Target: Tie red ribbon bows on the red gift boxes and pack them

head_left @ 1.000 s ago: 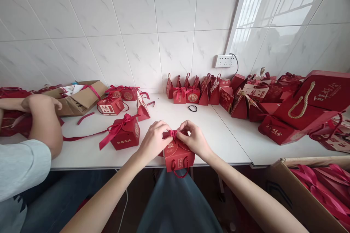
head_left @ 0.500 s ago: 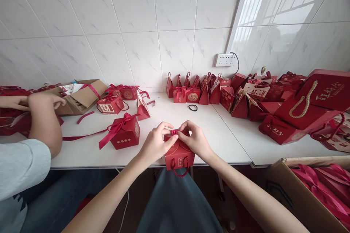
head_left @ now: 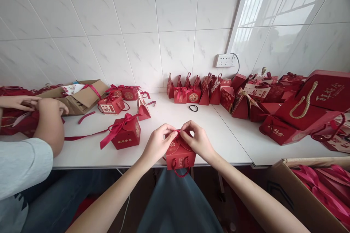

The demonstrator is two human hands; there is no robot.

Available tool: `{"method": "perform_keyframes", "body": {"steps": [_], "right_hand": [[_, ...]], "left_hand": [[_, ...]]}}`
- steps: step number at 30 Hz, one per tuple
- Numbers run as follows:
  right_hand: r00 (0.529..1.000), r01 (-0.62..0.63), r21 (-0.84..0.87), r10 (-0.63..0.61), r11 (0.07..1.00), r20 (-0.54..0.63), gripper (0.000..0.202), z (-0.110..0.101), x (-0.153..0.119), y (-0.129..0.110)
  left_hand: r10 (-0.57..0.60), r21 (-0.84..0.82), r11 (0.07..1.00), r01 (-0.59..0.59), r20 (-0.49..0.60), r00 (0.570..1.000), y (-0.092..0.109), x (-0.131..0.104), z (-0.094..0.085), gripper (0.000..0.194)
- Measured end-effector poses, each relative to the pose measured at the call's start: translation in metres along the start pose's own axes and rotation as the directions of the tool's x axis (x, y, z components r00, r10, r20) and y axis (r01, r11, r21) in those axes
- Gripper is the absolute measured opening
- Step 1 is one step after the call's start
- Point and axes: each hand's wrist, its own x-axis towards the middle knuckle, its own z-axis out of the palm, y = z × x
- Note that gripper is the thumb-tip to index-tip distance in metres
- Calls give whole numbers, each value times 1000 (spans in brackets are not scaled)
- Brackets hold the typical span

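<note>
A small red gift box (head_left: pixel 175 162) with gold print stands at the table's front edge, its twisted red rope handle hanging over the front. My left hand (head_left: pixel 160 143) pinches a red ribbon (head_left: pixel 178 131) at the top of the box, thumb against fingertips. From the other side, my right hand (head_left: pixel 199 141) is closed on the same ribbon. Fingertips hide most of the ribbon. Left of my hands sits another red gift box (head_left: pixel 127 136) with a ribbon bow and a long ribbon tail.
Several finished-looking red boxes (head_left: pixel 193 96) line the wall. A black loop (head_left: pixel 193 108) lies before them. More red boxes (head_left: pixel 284 127) pile up at right, above a cardboard carton (head_left: pixel 281 174). At left, a co-worker's arm (head_left: pixel 50 125) rests near an opened cardboard box (head_left: pixel 79 103).
Between my fingertips, the ribbon bunch looks smaller and flatter, and my fingers have closed in over it. The co-worker's hands have shifted slightly right.
</note>
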Motion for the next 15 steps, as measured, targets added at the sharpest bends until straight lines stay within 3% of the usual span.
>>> {"method": "perform_keyframes", "body": {"steps": [4,10,15], "right_hand": [[1000,7,-1,-7,1000,-14,9,0,0,2],[989,38,20,-40,999,140,10,-9,5,4],[985,158,-170,-144,973,91,9,-17,-1,1]], "left_hand": [[-97,-98,990,98,19,995,-1,0,3,22],[-151,-362,914,185,122,981,-6,2,4,22],[-165,-382,905,189,96,982,-7,4,3,23]]}}
